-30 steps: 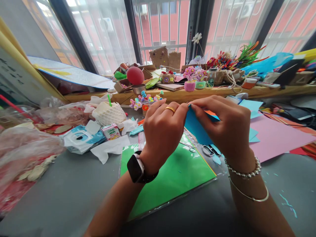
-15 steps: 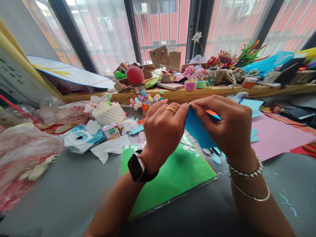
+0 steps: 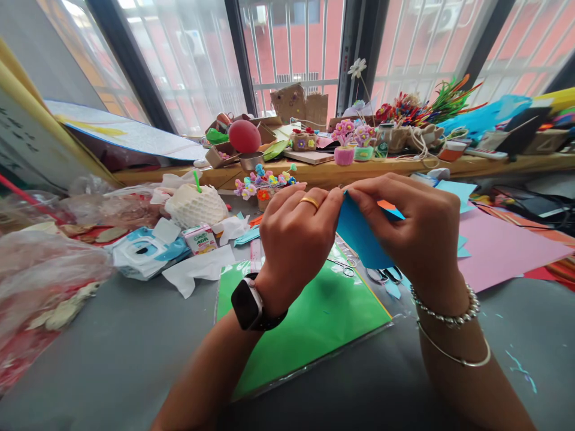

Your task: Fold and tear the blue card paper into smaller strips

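A piece of blue paper [image 3: 362, 233] hangs from my fingertips, above the right part of a green sheet in a clear sleeve [image 3: 309, 335]. My right hand [image 3: 411, 224] pinches its upper edge between thumb and fingers. On the same corner, my left hand [image 3: 299, 230] is closed, its thumb and fingertips hidden behind the knuckles. The fingertips of both hands nearly meet there. A bit of orange [image 3: 390, 207] shows behind the paper, next to my right thumb. Below the hands lie small scissors [image 3: 347, 269] and a black-handled pair of scissors [image 3: 392, 275].
On the left are a wet-wipe pack [image 3: 148, 254], a small box [image 3: 200, 239], a tissue [image 3: 200, 269] and a foam-netted fruit [image 3: 196, 203]. Pink paper [image 3: 507, 245] lies at right. Behind, a wooden ledge [image 3: 309, 169] holds craft flowers [image 3: 344, 140] and a red ball [image 3: 245, 137].
Both hands keep their grip on the blue paper at almost the same spot. The view has shifted very slightly.
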Available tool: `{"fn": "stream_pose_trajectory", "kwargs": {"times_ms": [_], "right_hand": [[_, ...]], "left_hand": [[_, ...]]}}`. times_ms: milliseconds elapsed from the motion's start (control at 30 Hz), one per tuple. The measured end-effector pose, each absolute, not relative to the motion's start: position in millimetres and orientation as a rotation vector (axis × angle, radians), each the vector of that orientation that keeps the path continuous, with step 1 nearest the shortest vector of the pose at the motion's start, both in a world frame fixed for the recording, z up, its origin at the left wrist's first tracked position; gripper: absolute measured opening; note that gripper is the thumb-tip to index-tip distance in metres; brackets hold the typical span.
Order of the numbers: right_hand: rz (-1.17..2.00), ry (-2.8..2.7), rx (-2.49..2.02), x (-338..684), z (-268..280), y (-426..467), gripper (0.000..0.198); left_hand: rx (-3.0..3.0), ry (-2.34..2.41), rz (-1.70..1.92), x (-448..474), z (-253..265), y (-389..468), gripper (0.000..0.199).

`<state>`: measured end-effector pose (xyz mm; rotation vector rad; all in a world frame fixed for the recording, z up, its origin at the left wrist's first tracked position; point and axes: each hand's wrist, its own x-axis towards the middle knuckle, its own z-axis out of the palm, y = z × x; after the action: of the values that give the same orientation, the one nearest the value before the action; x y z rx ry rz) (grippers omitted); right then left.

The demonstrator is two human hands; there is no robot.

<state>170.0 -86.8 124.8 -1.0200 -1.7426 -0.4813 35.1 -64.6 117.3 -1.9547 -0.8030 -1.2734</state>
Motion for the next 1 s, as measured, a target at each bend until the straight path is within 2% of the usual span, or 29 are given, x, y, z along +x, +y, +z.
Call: {"fn": "stream_pose_trajectory", "kwargs": {"times_ms": [1000], "right_hand": [[-0.492,-1.737,-1.026,169.5,125.0,-86.8,0.016]], "left_hand": [[-1.891,-0.77,-1.297,36.3,115.4,-62.2,0.017]]}}
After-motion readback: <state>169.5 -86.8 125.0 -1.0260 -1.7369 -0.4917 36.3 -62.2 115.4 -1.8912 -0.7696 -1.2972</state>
